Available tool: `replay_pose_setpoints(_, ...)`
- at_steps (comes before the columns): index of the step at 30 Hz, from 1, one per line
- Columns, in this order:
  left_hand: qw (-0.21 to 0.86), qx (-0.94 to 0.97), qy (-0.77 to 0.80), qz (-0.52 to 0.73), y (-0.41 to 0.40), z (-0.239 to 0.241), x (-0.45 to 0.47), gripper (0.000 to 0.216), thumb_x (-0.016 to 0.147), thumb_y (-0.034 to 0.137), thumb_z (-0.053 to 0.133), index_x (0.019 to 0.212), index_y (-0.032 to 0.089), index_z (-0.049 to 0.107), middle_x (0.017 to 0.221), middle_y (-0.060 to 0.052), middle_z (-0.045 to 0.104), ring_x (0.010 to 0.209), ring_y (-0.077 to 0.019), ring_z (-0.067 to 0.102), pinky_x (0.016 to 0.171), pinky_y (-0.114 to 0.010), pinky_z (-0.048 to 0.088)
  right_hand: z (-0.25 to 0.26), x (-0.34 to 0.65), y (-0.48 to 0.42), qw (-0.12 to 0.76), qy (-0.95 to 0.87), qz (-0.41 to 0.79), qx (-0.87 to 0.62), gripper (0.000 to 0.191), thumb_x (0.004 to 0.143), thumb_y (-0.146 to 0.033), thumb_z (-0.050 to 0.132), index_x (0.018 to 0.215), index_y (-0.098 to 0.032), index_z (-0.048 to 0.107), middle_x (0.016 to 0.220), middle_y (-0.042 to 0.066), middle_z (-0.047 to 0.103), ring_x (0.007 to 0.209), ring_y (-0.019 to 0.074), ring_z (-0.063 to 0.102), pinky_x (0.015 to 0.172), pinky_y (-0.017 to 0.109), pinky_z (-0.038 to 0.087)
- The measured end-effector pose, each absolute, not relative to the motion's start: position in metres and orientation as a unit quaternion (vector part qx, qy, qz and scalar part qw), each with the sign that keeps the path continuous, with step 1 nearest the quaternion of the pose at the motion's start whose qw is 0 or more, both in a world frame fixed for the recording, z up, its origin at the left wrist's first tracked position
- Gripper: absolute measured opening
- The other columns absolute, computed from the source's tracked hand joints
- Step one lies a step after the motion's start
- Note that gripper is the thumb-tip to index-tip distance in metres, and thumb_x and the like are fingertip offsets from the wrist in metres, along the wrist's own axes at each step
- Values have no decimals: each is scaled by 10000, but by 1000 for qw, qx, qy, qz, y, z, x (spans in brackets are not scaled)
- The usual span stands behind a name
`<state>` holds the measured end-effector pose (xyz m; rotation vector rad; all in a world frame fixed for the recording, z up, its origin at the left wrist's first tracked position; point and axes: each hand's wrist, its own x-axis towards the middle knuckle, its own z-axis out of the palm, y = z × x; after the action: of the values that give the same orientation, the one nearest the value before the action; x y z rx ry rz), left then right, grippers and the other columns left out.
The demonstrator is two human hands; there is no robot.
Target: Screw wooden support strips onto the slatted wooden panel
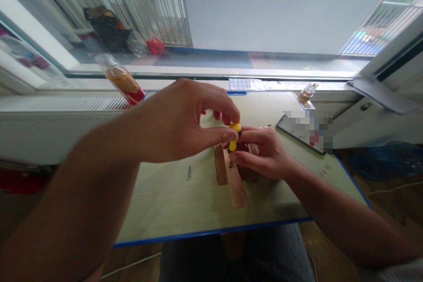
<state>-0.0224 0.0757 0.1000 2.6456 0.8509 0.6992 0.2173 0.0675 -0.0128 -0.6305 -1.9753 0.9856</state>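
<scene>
We see a yellow-and-black screwdriver (pixel 233 145) standing close to upright over a wooden strip (pixel 238 189), and the relation that matters is how its long axis meets the wood: the handle is uppermost, leaning slightly to our right, and the lower end points down at a small dark spot (pixel 231 165) on the strip, though whether the two touch we cannot tell. Our left hand (pixel 185 121) reaches in from the left and pinches the top of the handle between thumb and fingers, so the spot lies below that grip and a little nearer to us. Our right hand (pixel 266 154) is the closer one to the spot; its thumb sits low beside the screwdriver and its fingers lie behind the handle, but we cannot tell whether it clasps the tool, the wood or both. The strip's own length runs from under our hands towards our lap, roughly crosswise to the screwdriver, with a wooden block (pixel 220 172) just to its left on the table (pixel 165 205)
</scene>
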Motion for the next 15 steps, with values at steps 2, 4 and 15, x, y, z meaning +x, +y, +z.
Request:
replay_pose_setpoints(2,141,917,292,231,76,100,-23,165,945,271,720,1053,259,845,1086,-43,850,989,-228,800,922,-338,620,-13,217,67,409,-785,391,-253,196,950,-335,835,995,-144,826,854,27,727,718,125,606,638,273,488)
replay_pose_setpoints(4,143,919,290,227,77,100,-24,197,944,266,707,1086,263,843,1087,-46,852,1021,-234,801,946,-342,624,-13,216,67,408,-786,387,-255,195,950,-341,839,985,-151,813,788,-3,688,665,110,569,604,262,464)
replay_pose_setpoints(15,137,911,296,251,78,99,-22,130,937,359,768,992,267,842,1026,-55,843,955,-223,801,860,-325,619,-16,213,68,423,-793,354,-259,226,888,-302,919,890,-177,731,689,-67,599,591,73,443,519,244,362)
